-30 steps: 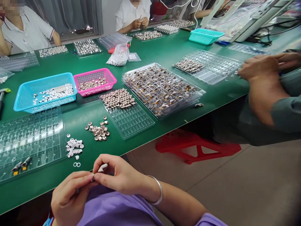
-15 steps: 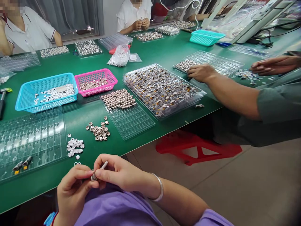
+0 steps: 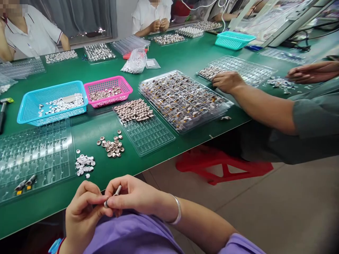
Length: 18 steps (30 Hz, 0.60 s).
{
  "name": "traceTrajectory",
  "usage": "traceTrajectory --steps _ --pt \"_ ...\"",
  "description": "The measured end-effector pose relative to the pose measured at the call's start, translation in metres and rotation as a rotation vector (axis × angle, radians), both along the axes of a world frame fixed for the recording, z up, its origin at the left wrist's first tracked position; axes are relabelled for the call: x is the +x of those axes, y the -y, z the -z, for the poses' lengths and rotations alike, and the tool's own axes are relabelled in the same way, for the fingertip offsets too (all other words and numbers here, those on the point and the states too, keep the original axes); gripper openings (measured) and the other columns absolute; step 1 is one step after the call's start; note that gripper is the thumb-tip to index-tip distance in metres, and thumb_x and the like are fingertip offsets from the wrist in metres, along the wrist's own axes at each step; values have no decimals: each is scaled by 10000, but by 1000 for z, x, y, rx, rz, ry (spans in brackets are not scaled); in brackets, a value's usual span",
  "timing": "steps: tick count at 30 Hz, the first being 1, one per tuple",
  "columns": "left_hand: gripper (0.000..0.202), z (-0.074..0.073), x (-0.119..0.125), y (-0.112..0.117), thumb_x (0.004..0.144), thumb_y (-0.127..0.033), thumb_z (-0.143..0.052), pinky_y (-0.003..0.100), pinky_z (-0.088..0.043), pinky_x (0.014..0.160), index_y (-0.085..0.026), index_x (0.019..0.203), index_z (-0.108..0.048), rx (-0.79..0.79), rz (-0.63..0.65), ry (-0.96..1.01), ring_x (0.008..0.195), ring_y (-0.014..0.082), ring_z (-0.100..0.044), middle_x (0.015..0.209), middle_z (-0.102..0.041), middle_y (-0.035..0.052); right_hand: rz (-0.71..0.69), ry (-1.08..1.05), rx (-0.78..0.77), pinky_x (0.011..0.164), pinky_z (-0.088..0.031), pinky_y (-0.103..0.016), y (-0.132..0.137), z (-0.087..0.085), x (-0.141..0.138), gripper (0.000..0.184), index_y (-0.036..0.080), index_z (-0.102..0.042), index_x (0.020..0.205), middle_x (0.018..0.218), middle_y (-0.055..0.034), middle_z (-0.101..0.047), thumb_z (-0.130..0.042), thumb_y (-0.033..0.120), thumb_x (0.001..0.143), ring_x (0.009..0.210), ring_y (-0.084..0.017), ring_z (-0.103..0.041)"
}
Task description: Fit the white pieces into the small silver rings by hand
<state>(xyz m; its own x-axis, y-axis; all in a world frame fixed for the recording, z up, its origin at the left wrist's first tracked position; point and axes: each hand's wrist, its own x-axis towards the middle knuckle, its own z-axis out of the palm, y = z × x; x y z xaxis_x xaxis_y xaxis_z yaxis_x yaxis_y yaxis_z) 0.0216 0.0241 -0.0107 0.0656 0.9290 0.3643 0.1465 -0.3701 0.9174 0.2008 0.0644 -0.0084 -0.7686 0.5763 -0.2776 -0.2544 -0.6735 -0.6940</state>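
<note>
Low in front of me, my left hand (image 3: 86,208) and my right hand (image 3: 135,197) meet, both closed on one small grey earbud-like part (image 3: 118,190). Its thin stem sticks up from my right fingers, while its round end sits between both thumbs and fingertips, mostly hidden. Just beyond my left hand is a pile of small white caps (image 3: 84,164). Farther on, a group of brownish round cups (image 3: 111,145) lies loose on the green table (image 3: 87,135). Two similar stemmed parts (image 3: 26,183) with yellow tabs rest in the clear tray (image 3: 45,151) at left.
A blue basket (image 3: 29,109) and a pink basket (image 3: 127,90) hold small parts. Right of them are a half-filled tray (image 3: 148,137) and stacked full trays (image 3: 185,100). A co-worker's arm (image 3: 267,107) reaches in from the right, above a red stool (image 3: 225,169).
My left fingers have risen slightly and cover the white rings near the table edge. The held part's stem shows less above my right fingers. The co-worker's farther hand has shifted slightly right.
</note>
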Motion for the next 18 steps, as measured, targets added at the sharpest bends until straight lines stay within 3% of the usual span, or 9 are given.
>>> traceTrajectory --steps 6,10,18 --pt "82 -10 2 1 778 -185 -778 211 -537 540 -235 792 -714 38 16 -88 647 133 -607 723 -596 -6 71 -100 -58 542 -424 -211 13 6 -7 444 121 -608 761 621 19 -663 -879 445 626 527 -68 -570" --pt "67 -11 0 1 770 -223 -788 203 -537 540 -245 819 -748 19 -17 -124 636 135 -617 723 -610 2 159 -63 -71 575 -422 -221 17 11 -9 462 126 -613 780 625 29 -646 -878 472 625 533 -63 -552" --pt "115 -8 -12 -5 775 -339 -781 200 -536 603 -257 857 -790 -235 -17 -54 695 137 -595 775 -587 21 55 -20 120 688 -435 -236 -2 8 5 471 120 -680 922 761 21 -624 -776 544 740 671 -67 -540"
